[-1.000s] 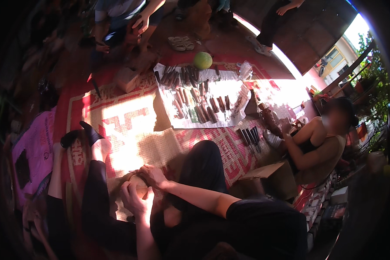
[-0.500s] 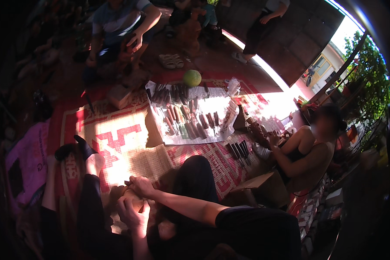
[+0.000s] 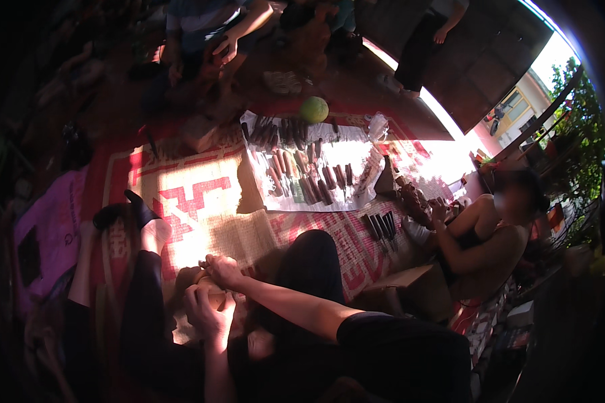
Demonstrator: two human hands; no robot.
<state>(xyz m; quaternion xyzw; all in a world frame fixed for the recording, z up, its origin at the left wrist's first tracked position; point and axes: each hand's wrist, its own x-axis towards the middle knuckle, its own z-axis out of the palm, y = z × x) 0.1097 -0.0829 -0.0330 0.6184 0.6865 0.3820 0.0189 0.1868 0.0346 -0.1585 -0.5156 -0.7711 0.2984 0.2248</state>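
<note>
Right-hand fingers (image 3: 212, 263) are curled down over the top of a small brown rounded workpiece (image 3: 189, 277), gripping it from above, low and left of centre in the frame. The right hand (image 3: 223, 271) comes in on a bare forearm from the lower right. The left hand (image 3: 205, 312) sits just below, fingers wrapped up against the underside of the same piece, so it is clamped between both hands; what it is made of I cannot tell in the shadow. It sits over the person's lap, between dark trouser legs (image 3: 141, 295). Just beyond, sunlight hits a red and cream patterned mat (image 3: 181, 195). Further up, centre of the frame, a pale cloth (image 3: 356, 201) carries rows of dark wooden-handled tools (image 3: 309, 181), with a green round fruit (image 3: 314, 109) at its top edge. At right, a seated person (image 3: 491, 235) handles a dark brown object (image 3: 413, 201). Top of frame, more people sit in shade.
</note>
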